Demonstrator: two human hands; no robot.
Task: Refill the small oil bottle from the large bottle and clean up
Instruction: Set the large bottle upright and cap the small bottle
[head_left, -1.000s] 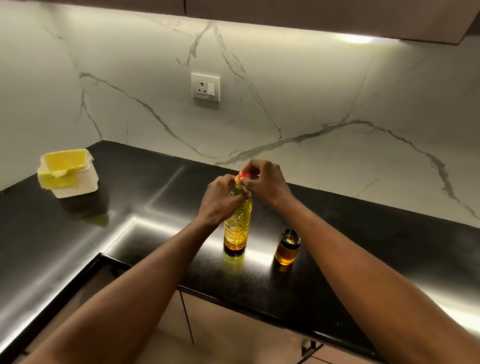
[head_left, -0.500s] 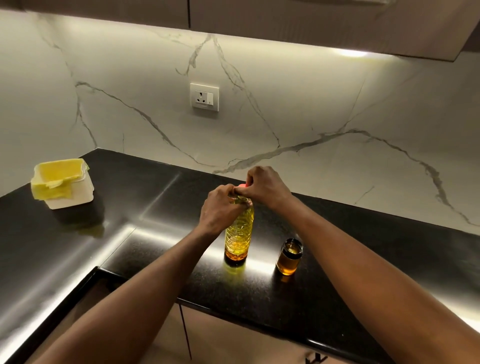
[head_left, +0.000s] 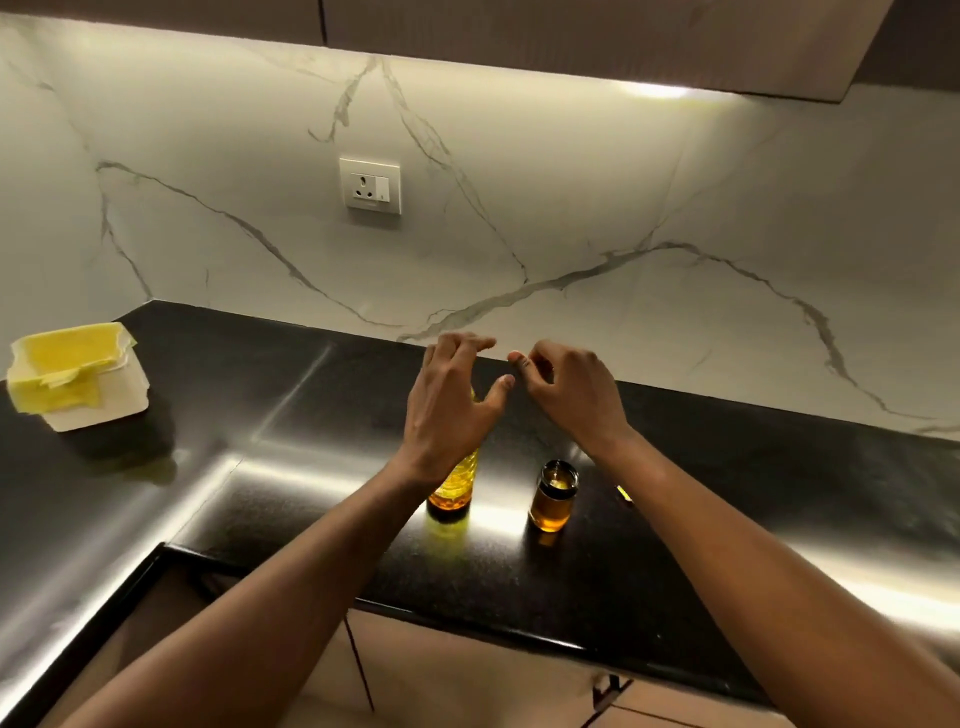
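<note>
The large oil bottle stands upright on the black counter; its upper part is hidden behind my left hand. That hand hovers in front of the bottle with fingers spread and holds nothing. My right hand is just right of the bottle top, fingers curled, and pinches what looks like the small red cap at its fingertips. The small oil bottle stands uncapped to the right of the large one, holding amber oil.
A white tub with yellow cloths sits at the far left of the counter. A small yellowish object lies right of the small bottle. A wall socket is on the marble backsplash. The counter's front edge runs below the bottles.
Both hands have come off the large bottle's top. My left hand has let go of the neck and spread its fingers; my right hand has drawn right with the red cap.
</note>
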